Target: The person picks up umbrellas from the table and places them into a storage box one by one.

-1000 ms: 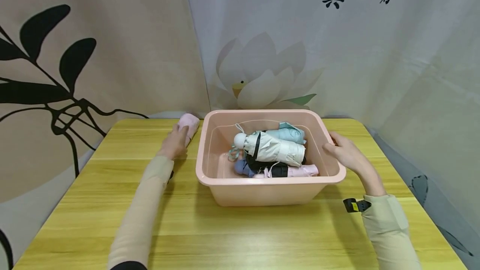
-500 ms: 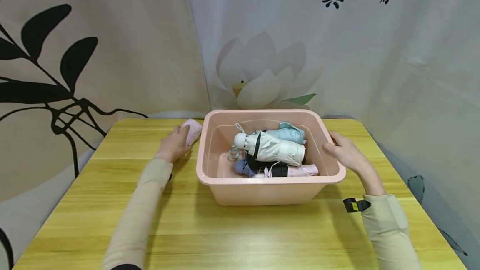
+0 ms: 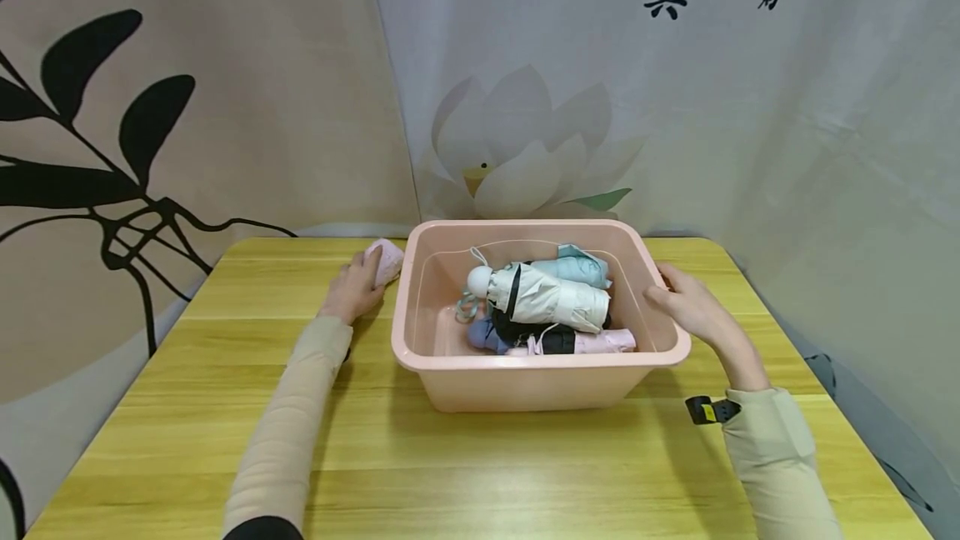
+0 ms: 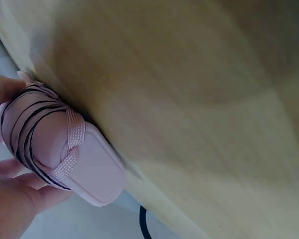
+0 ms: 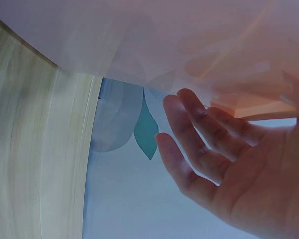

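At the table's far left, my left hand (image 3: 354, 288) grips a pink folding umbrella (image 3: 387, 262), which lies close to the left side of a pink plastic tub (image 3: 525, 386). In the left wrist view, fingers and thumb wrap the umbrella's rolled canopy; its flat handle (image 4: 97, 169) and braided strap (image 4: 76, 129) point away from the palm. My right hand (image 3: 697, 307) holds the tub's right rim, thumb on top and fingers below the rim. Inside the tub lie a white umbrella (image 3: 558, 298), a light blue one (image 3: 577, 267) and a pink-and-black one (image 3: 603, 342), with darker ones partly hidden underneath.
The wooden table (image 3: 487, 473) ends at a printed cloth backdrop (image 3: 300, 107) just behind the tub. A dark band with a yellow patch (image 3: 708, 411) sits on the right wrist.
The pink umbrella has come down lower and slightly right, nearer the tub, with my left hand still around it. My right hand and the tub have stayed put.
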`<action>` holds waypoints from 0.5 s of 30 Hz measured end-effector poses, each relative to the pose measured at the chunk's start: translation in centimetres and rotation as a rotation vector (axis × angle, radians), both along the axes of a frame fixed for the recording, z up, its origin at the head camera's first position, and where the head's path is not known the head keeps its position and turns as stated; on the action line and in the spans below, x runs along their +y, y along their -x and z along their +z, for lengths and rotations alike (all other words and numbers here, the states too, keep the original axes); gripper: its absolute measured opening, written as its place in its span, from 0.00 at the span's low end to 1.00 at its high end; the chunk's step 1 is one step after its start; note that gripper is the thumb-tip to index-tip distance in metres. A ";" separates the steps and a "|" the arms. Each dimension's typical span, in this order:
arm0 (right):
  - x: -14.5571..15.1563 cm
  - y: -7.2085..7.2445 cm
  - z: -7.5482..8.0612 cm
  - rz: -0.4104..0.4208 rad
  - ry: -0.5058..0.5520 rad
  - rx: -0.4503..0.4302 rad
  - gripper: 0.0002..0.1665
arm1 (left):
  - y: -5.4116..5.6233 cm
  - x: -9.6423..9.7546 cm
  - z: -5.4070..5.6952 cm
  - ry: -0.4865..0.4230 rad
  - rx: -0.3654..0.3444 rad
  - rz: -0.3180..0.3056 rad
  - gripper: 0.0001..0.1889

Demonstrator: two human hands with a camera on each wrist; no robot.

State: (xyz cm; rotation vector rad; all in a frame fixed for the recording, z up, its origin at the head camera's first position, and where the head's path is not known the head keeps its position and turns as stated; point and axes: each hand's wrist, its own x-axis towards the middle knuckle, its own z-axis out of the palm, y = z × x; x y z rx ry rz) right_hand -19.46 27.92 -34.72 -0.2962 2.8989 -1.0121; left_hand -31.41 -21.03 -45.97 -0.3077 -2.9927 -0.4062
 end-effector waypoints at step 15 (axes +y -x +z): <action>0.1 0.1 -0.1 0.003 -0.006 0.016 0.29 | -0.7 -0.7 0.3 0.048 0.166 -0.060 0.35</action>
